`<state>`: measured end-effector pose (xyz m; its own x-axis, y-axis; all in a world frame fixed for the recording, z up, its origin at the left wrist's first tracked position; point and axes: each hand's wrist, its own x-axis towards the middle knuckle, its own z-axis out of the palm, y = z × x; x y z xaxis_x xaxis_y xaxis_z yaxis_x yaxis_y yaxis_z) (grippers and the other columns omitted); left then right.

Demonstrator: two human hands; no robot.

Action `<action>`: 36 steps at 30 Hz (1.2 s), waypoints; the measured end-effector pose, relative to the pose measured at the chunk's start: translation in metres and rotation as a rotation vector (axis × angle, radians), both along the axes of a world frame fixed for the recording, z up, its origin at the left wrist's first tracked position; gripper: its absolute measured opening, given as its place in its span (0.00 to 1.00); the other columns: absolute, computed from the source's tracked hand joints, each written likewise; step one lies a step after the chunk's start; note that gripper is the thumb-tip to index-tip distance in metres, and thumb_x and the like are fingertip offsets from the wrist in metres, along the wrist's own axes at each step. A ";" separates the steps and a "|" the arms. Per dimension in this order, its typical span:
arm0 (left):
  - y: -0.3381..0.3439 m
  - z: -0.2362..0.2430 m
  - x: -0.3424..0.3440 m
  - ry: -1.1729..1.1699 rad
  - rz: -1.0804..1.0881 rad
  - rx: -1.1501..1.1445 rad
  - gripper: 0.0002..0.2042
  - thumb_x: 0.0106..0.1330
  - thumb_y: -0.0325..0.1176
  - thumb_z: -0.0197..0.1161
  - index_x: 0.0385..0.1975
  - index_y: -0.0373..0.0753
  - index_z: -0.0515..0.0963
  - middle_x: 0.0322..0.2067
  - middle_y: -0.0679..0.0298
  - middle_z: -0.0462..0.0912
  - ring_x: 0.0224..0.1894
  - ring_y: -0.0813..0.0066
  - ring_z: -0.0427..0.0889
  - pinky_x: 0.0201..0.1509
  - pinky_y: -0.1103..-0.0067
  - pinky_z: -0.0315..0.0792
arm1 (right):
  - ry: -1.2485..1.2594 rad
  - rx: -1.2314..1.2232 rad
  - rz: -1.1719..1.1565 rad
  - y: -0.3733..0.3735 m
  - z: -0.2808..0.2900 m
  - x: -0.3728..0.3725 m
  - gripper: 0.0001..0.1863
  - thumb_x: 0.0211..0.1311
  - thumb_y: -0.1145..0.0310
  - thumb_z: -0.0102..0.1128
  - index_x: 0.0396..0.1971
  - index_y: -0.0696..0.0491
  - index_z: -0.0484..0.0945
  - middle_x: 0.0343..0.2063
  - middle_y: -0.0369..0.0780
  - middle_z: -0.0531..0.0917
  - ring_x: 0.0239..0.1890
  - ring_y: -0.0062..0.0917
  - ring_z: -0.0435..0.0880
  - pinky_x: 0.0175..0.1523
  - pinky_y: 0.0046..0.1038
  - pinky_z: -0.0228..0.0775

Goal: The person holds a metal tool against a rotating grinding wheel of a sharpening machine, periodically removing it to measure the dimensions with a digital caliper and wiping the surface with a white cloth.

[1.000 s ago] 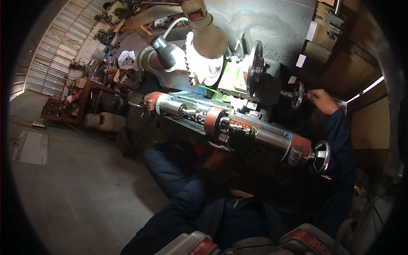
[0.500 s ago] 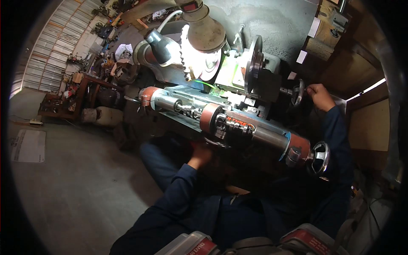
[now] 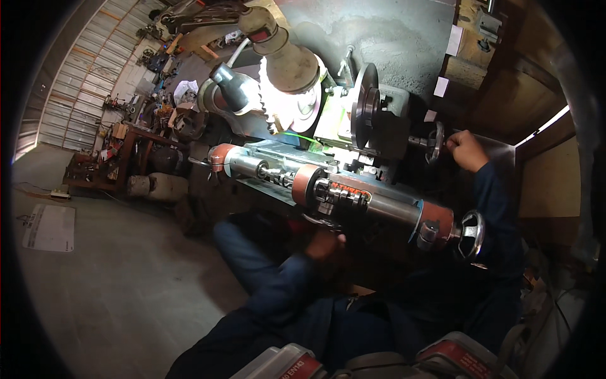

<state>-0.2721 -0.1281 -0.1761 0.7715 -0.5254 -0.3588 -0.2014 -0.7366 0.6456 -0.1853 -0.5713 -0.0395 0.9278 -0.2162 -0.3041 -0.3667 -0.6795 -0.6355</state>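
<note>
My right hand (image 3: 468, 151) is closed at the handle side of a chrome handwheel (image 3: 435, 143) on the far right of a grinding machine. Below the machine's table, my left hand (image 3: 324, 245) is curled at the lower side of a second handwheel (image 3: 320, 222); its fingers are partly in shadow. Between them and the grinding wheel (image 3: 307, 110) lies a crankshaft-like shaft (image 3: 278, 176), held along the table. A red-brown ring-shaped rest (image 3: 305, 184) surrounds its middle. A bright lamp (image 3: 232, 90) lights the wheel area.
A third handwheel (image 3: 469, 235) sticks out at the table's right end, close to my right forearm. A dark disc (image 3: 364, 107) stands behind the table. A cluttered wooden bench (image 3: 95, 169) is at the left, and a white sheet (image 3: 49, 227) lies on the floor.
My left hand has moved right and nearer to me, around the lower handwheel. My right hand stays at its handwheel. The whole view has shifted slightly.
</note>
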 end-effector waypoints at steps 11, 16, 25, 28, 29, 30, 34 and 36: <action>-0.001 -0.017 0.005 0.025 -0.031 0.055 0.16 0.69 0.43 0.51 0.50 0.42 0.75 0.50 0.54 0.76 0.52 0.60 0.77 0.54 0.66 0.74 | -0.069 -0.073 0.068 0.000 -0.011 -0.004 0.11 0.59 0.67 0.60 0.34 0.59 0.84 0.29 0.54 0.84 0.36 0.39 0.86 0.43 0.37 0.74; 0.056 -0.026 0.051 -0.086 0.026 -0.025 0.19 0.70 0.46 0.51 0.53 0.43 0.76 0.55 0.52 0.75 0.56 0.59 0.77 0.56 0.65 0.73 | -0.087 -0.093 0.143 -0.012 -0.025 -0.010 0.11 0.62 0.67 0.58 0.33 0.60 0.83 0.21 0.48 0.82 0.25 0.30 0.81 0.35 0.36 0.72; 0.047 -0.026 0.057 -0.028 0.046 -0.025 0.19 0.69 0.44 0.55 0.56 0.44 0.75 0.57 0.49 0.75 0.60 0.53 0.73 0.64 0.63 0.67 | -0.068 -0.071 0.142 -0.007 -0.018 -0.013 0.11 0.60 0.68 0.59 0.34 0.60 0.84 0.28 0.52 0.84 0.35 0.39 0.85 0.43 0.38 0.74; 0.007 0.006 0.021 0.096 -0.114 0.147 0.20 0.67 0.42 0.56 0.56 0.42 0.75 0.56 0.46 0.75 0.62 0.51 0.71 0.68 0.65 0.63 | -0.044 -0.044 0.061 -0.004 -0.008 -0.018 0.11 0.61 0.68 0.58 0.33 0.61 0.83 0.27 0.52 0.83 0.32 0.37 0.84 0.41 0.38 0.73; -0.009 0.004 0.007 0.057 -0.106 0.143 0.20 0.67 0.42 0.56 0.56 0.42 0.75 0.56 0.46 0.75 0.62 0.51 0.71 0.67 0.65 0.63 | -0.064 -0.011 0.011 0.003 -0.002 -0.016 0.12 0.63 0.68 0.56 0.30 0.62 0.82 0.21 0.50 0.81 0.24 0.32 0.82 0.33 0.37 0.72; -0.013 -0.006 -0.001 0.041 -0.053 0.115 0.20 0.67 0.42 0.56 0.56 0.42 0.75 0.56 0.46 0.75 0.62 0.51 0.71 0.67 0.65 0.63 | -0.006 -0.051 0.055 0.009 0.002 -0.011 0.12 0.58 0.68 0.60 0.36 0.58 0.85 0.32 0.55 0.85 0.39 0.43 0.86 0.46 0.39 0.76; 0.039 -0.027 0.056 -0.013 0.011 0.065 0.19 0.67 0.41 0.55 0.55 0.41 0.76 0.55 0.45 0.75 0.61 0.51 0.72 0.66 0.65 0.64 | -0.018 -0.036 0.105 -0.009 -0.033 -0.003 0.12 0.57 0.68 0.60 0.37 0.58 0.85 0.32 0.54 0.85 0.37 0.42 0.87 0.44 0.38 0.77; 0.021 0.003 0.042 -0.170 -0.086 -0.040 0.19 0.67 0.41 0.55 0.55 0.41 0.76 0.55 0.45 0.75 0.61 0.51 0.72 0.66 0.65 0.65 | -0.360 -0.134 0.248 -0.039 -0.066 -0.015 0.10 0.61 0.69 0.58 0.31 0.61 0.84 0.17 0.45 0.81 0.16 0.30 0.79 0.20 0.32 0.70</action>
